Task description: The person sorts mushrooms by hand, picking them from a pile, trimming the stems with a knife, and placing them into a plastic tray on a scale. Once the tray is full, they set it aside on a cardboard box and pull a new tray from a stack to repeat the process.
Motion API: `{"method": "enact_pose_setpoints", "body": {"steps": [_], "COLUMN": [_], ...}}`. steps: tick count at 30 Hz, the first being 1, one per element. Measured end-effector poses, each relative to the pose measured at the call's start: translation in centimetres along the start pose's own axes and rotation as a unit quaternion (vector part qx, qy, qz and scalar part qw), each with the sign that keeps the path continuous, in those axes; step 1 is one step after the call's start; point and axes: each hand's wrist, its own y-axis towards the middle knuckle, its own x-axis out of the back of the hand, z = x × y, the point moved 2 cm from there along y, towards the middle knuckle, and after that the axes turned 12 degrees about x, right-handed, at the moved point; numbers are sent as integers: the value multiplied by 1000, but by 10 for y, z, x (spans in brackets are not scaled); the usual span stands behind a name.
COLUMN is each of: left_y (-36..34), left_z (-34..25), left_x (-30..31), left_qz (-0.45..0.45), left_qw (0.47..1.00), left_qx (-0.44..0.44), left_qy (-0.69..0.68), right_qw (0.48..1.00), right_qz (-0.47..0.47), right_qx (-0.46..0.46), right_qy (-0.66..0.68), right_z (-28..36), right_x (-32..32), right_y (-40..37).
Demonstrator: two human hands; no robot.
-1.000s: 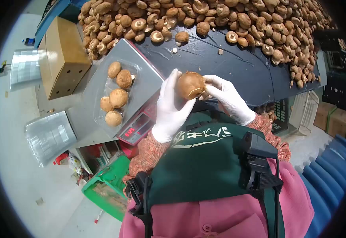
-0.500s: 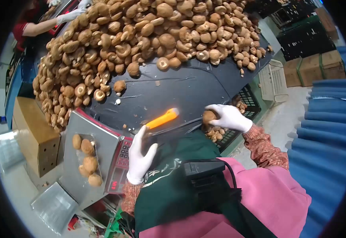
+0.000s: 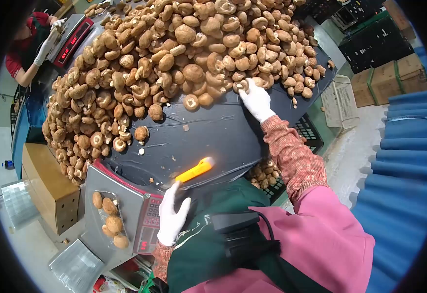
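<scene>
My right hand (image 3: 256,101), white-gloved, reaches to the front edge of a heap of brown mushrooms, its thumb and fingertips closed around a mushroom (image 3: 241,86). Nearer my body, my left hand (image 3: 173,217), also gloved, is held with thumb and fingers apart and nothing in it. Just beyond its fingertips a yellow-orange tool (image 3: 194,171) with a pale tip lies on the black-covered table (image 3: 208,129). To the left, a scale (image 3: 97,178) carries a clear tray with several mushrooms (image 3: 114,224).
Below my right forearm sits a dark crate (image 3: 273,191) with mushrooms. A cardboard box (image 3: 49,185) and stacked clear trays (image 3: 76,263) stand left. Across the heap, a person's gloved hand (image 3: 44,51) is beside another scale (image 3: 70,41). A white basket (image 3: 339,105) stands right.
My right hand has moved from above the crate, where it held a mushroom, forward to the heap. My left hand stays open near the tool. The other person's arm has drawn back toward their scale.
</scene>
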Motion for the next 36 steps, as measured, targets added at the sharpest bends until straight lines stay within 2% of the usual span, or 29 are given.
{"method": "enact_pose_setpoints", "body": {"steps": [2,4,5,6,7,12,13,15,16,17,19,21,23,24,25,27,29,31,33,35,36], "left_y": [1,2,7,14,24,82,91,109,115,120,138,145,142,143,143,143,141,140,140,136,134], "left_z": [0,-1,-6,-14,-13,-62,-71,-89,-98,-99,-81,-68,-74,-74,-73,-70,-73,-69,-64,-65,-65], "left_x": [0,-2,-2,-2,-2,-31,-41,-62,-70,-75,-90,-92,-83,-82,-82,-81,-79,-75,-74,-70,-67], "left_qz": [0,5,11,20,8,144,166,146,156,194,93,140,172,164,156,160,164,189,218,219,221], "left_qw": [1000,998,996,995,1000,970,958,954,948,937,989,957,924,920,916,890,846,816,777,767,764], "left_qx": [17,46,67,57,1,62,71,81,81,130,-35,37,123,120,117,116,135,141,146,144,138], "left_qy": [-16,-38,-51,-74,-13,-188,-223,-248,-264,-261,-107,-253,-320,-335,-352,-411,-489,-528,-571,-585,-591], "right_qw": [1000,977,952,904,867,714,701,765,818,861,823,822,808,851,895,947,936,917,922,909,911], "right_qz": [8,-11,-19,-86,-77,-7,0,71,93,113,194,213,247,212,90,-29,-108,-206,-238,-297,-296], "right_qx": [-22,-13,-11,-11,-21,-78,-70,-44,30,100,146,130,95,87,166,186,141,206,260,258,167], "right_qy": [16,212,307,418,492,696,710,638,567,486,513,513,527,473,404,259,304,272,162,140,232], "right_z": [-3,-12,-15,-16,-17,12,20,28,40,53,70,62,48,48,39,33,34,42,52,46,39], "right_x": [-6,-9,-12,-17,-19,21,27,33,41,50,73,74,66,76,69,79,87,97,112,113,120], "right_y": [4,-7,-17,-25,-30,-55,-57,-65,-68,-71,-67,-56,-41,-27,-14,19,51,86,110,136,158]}}
